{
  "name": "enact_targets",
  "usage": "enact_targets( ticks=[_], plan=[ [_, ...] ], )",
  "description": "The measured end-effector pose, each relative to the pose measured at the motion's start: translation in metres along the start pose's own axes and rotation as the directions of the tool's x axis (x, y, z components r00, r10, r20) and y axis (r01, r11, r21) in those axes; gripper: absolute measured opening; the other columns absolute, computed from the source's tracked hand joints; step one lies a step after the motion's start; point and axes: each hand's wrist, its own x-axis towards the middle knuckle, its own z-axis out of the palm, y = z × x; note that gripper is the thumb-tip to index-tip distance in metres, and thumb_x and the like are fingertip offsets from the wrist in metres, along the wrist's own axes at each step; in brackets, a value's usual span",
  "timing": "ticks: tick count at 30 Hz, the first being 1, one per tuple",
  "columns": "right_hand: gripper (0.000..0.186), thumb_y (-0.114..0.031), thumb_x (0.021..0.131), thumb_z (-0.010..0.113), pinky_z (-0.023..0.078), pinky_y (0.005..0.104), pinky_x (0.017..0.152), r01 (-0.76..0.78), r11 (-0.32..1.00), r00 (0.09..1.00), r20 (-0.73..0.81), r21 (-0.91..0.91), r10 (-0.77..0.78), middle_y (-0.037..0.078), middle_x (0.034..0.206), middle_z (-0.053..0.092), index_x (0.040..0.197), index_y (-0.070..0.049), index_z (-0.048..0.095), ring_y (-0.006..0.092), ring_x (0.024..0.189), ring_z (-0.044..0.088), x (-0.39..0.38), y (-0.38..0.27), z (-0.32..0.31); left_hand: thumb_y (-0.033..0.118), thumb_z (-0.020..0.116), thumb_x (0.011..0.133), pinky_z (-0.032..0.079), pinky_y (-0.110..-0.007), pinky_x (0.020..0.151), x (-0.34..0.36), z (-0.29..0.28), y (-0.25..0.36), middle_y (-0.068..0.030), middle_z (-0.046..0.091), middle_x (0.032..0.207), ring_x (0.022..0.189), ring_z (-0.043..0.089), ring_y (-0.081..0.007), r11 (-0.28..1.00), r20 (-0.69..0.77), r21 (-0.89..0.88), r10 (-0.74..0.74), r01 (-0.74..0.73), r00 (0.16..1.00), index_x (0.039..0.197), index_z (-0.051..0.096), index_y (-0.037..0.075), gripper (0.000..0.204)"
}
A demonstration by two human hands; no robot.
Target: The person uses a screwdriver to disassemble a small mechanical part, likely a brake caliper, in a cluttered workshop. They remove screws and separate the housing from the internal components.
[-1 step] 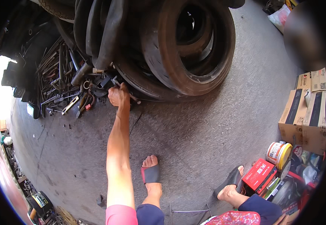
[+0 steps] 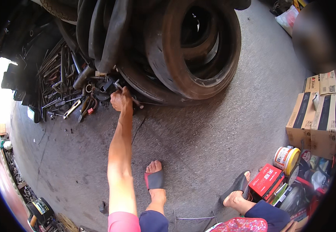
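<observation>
The short tool (image 2: 117,84) is in my left hand (image 2: 121,101): my fingers are curled around it, its pale metal end showing beyond my knuckles and a brownish end poking out to the right of my fist. Just left of the hand and beyond it lies a heap of hand tools (image 2: 62,77), with a cream-handled tool (image 2: 73,108) at the edge nearer me. Beyond my hand to the right, a large worn tyre (image 2: 163,54) rests against a lower tyre (image 2: 148,89); black rubber tubes (image 2: 113,38) stand straight past it. Well off to its right, toward me, sits a red box (image 2: 266,179).
</observation>
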Motion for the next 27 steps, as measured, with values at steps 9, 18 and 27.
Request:
enact_targets(
  ticks=[9,18,27],
  plan=[
    [0.016,-0.01,0.089,0.057,0.041,0.0394,0.054,-0.019,0.981,0.997,-0.064,0.195,0.032,0.017,0.07,0.052,0.078,0.0,0.054,0.0323,0.059,0.052,-0.029,0.019,0.025,0.026,0.057,0.082,0.043,-0.035,0.063,-0.023,-0.108,-0.029,-0.0061,0.06,0.061,0.061,0.055,-0.0176,0.844,0.153,-0.526,0.214,-0.104,0.965,0.076,0.068,-0.003,0.031],
    [0.016,-0.003,0.087,0.056,0.035,0.0426,0.05,0.122,0.859,0.97,-0.244,0.498,0.003,0.016,0.065,0.043,0.074,0.001,0.047,0.0341,0.054,0.045,-0.044,0.035,0.06,0.017,0.064,0.085,0.041,-0.027,0.066,-0.196,-0.313,0.003,-0.0046,0.061,0.073,0.066,0.055,-0.0128,0.439,0.812,-0.574,0.413,0.692,0.412,0.09,0.063,0.002,0.016],
    [0.022,-0.004,0.073,0.074,0.035,0.0362,0.04,0.608,0.376,0.755,-0.656,0.699,-0.001,0.006,0.058,0.047,0.07,-0.008,0.052,0.0218,0.045,0.046,0.036,-0.004,-0.021,0.013,0.06,0.087,0.035,-0.029,0.065,-0.32,-0.375,0.084,-0.0085,0.057,0.08,0.07,0.047,-0.016,0.391,0.601,-0.657,0.788,0.645,0.135,0.095,0.059,-0.001,0.016]
  ],
)
